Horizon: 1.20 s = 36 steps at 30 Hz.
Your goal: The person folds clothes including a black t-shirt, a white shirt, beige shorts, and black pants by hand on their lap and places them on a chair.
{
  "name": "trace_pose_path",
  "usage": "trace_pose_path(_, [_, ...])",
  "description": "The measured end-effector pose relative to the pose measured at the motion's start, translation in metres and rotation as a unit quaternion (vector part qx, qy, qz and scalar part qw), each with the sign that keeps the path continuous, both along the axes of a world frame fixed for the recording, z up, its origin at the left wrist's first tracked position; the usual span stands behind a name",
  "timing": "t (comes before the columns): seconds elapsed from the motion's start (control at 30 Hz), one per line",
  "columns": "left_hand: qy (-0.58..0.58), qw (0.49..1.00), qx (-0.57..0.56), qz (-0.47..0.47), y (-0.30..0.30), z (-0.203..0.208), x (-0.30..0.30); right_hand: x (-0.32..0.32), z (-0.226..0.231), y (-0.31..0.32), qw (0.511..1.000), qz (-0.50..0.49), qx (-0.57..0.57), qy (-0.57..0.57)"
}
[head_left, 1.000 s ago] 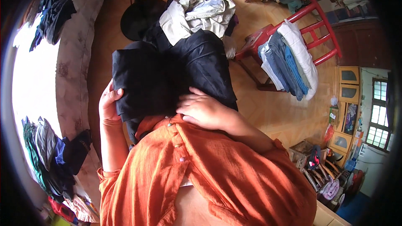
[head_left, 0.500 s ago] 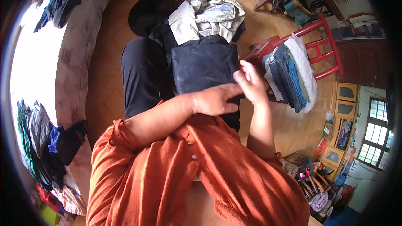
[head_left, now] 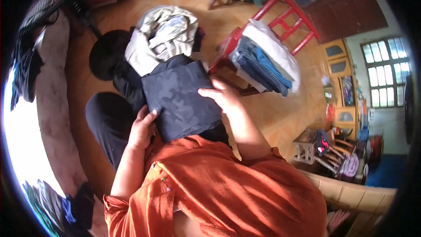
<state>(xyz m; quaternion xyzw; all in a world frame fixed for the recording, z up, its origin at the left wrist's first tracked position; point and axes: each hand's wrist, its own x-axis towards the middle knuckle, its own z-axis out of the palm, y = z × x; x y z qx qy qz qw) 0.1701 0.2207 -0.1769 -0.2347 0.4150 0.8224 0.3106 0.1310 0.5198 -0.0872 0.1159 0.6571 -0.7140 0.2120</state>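
A folded dark camouflage garment (head_left: 182, 98) lies on my lap. My left hand (head_left: 142, 128) grips its left edge, thumb on top and some fingers hidden. At the right edge, my right hand (head_left: 224, 96) holds the cloth with its thumb over the upper face and its other fingers partly out of sight. Just beyond the garment sits a heap of crumpled cream cloth (head_left: 175, 33). To the right, a stack of folded clothes (head_left: 265, 63), white, blue and dark, rests on a red chair (head_left: 287, 28).
A round black stand base (head_left: 107, 55) is on the wooden floor at far left. A pale surface (head_left: 24, 142) along the left side carries dark clothes (head_left: 28, 77). Wooden cabinets (head_left: 337, 68) and a barred window (head_left: 386, 74) are at the right. A wooden bench (head_left: 346, 191) is at lower right.
My hands have parted: the left moved from across the lap to the garment's left edge, and the right now grips its right edge. The view has turned right.
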Motion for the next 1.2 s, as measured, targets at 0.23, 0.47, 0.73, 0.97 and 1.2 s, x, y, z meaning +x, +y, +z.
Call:
trace_pose_path(0.23, [-0.071, 0.925, 0.372, 0.033, 0.001, 0.012, -0.001, 0.001, 0.040, -0.054, 0.971, -0.113, -0.179, -0.113])
trace_pose_path(0.47, [0.086, 0.919, 0.329, 0.199, -0.062, 0.086, 0.005, -0.044, 0.041, -0.123, 0.937, 0.075, -0.332, -0.075])
trace_pose_path(0.73, [0.221, 0.853, 0.044, 0.471, -0.267, 0.166, 0.011, -0.071, 0.025, -0.204, 0.913, 0.266, -0.306, 0.039])
trace_pose_path(0.97, [0.263, 0.813, -0.148, 0.499, -0.478, 0.076, -0.015, -0.070, -0.020, -0.151, 0.962, 0.203, -0.181, 0.001])
trace_pose_path(1.2, [0.083, 0.679, -0.718, 0.128, -0.637, -0.042, 0.137, -0.052, -0.037, -0.047, 0.987, 0.045, -0.141, -0.063])
